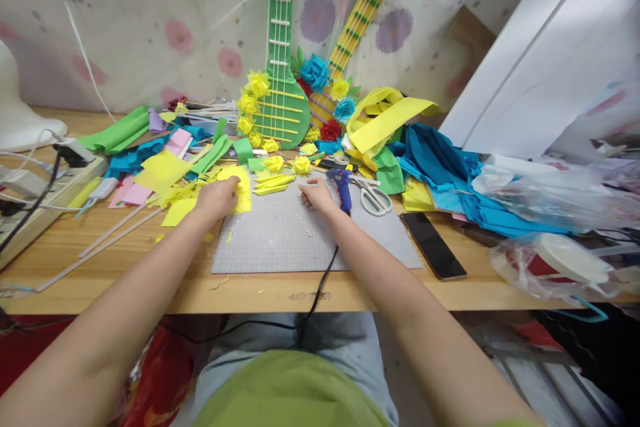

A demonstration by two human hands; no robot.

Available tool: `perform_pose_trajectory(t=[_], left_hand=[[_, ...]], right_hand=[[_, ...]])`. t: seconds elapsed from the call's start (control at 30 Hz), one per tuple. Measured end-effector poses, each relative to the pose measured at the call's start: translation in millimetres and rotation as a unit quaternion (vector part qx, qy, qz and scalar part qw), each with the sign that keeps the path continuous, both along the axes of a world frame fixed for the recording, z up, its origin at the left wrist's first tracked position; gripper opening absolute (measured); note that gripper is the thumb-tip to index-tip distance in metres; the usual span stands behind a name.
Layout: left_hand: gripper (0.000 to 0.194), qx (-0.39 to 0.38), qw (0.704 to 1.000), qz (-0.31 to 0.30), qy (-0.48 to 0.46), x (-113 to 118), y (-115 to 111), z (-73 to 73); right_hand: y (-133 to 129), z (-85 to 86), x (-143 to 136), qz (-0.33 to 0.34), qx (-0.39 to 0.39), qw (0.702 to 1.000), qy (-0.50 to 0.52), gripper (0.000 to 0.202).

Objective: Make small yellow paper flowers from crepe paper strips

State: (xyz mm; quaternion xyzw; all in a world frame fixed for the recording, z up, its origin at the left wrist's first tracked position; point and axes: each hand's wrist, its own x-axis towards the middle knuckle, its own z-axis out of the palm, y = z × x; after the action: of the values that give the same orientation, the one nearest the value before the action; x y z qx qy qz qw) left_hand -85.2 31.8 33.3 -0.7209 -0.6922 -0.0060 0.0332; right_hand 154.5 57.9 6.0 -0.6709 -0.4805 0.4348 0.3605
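At the left edge of the cutting mat [270, 240], my left hand [218, 198] has its fingers closed at a square of yellow crepe paper [243, 190]; the hand partly hides the sheet. My right hand [319, 195] hovers over the mat with loosely bent fingers apart, and I see nothing in them. Between the hands lie several folded yellow paper strips [274, 183], with yellow paper flowers [302, 165] behind them. Just right of my right hand are a blue glue gun [343, 188] and white-handled scissors [376, 200].
A green paper guitar [283, 107] and a yellow one [357, 30] lean against the curtain. Paper scraps and a power strip [50, 207] are left. At right are a phone [433, 245], blue crepe paper [440, 160] and a bagged cup [565, 260]. A black cord [320, 290] crosses the table edge.
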Motion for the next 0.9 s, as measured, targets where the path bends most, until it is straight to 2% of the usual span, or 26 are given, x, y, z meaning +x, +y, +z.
perform_pose_trajectory(t=[0.17, 0.27, 0.4, 0.47, 0.53, 0.57, 0.67, 0.73, 0.83, 0.9], left_hand=[[0.037, 0.031, 0.998, 0.036, -0.046, 1.9, -1.3, -5.8], [0.031, 0.09, 0.985, 0.064, -0.13, -2.0, -2.7, -6.4], [0.03, 0.216, 0.931, 0.113, -0.273, -1.7, -9.1, -1.9], [0.031, 0.269, 0.897, 0.108, -0.333, 6.5, -14.0, -0.1], [0.032, 0.283, 0.876, 0.066, -0.384, 20.4, -19.1, -0.6], [0.031, 0.268, 0.876, 0.034, -0.399, 28.5, -21.4, -1.9], [0.031, 0.182, 0.901, -0.077, -0.387, 51.8, -26.1, -10.6], [0.032, 0.144, 0.914, -0.141, -0.351, 62.2, -26.9, -18.9], [0.034, 0.093, 0.932, -0.184, -0.298, 68.7, -25.7, -30.3], [0.035, 0.069, 0.94, -0.18, -0.28, 69.4, -25.0, -34.2]], right_hand=[[-23.7, -11.1, 19.0, 0.102, 0.078, 0.987, 0.1, 0.017], [-31.5, -17.4, 22.3, 0.119, 0.143, 0.974, 0.132, 0.019], [-32.5, -22.8, 23.5, 0.099, 0.163, 0.971, 0.147, 0.023], [-32.9, -24.0, 23.4, 0.095, 0.163, 0.973, 0.134, 0.027], [-35.4, -24.0, 23.0, 0.089, 0.187, 0.974, 0.096, 0.036], [-37.5, -23.6, 22.8, 0.088, 0.207, 0.972, 0.07, 0.043], [-45.4, -20.9, 22.5, 0.11, 0.261, 0.959, -0.011, 0.07], [-50.2, -18.4, 23.2, 0.135, 0.281, 0.947, -0.071, 0.08], [-54.2, -15.1, 25.3, 0.179, 0.317, 0.915, -0.174, 0.075], [-54.5, -14.1, 26.5, 0.201, 0.332, 0.894, -0.225, 0.056]])
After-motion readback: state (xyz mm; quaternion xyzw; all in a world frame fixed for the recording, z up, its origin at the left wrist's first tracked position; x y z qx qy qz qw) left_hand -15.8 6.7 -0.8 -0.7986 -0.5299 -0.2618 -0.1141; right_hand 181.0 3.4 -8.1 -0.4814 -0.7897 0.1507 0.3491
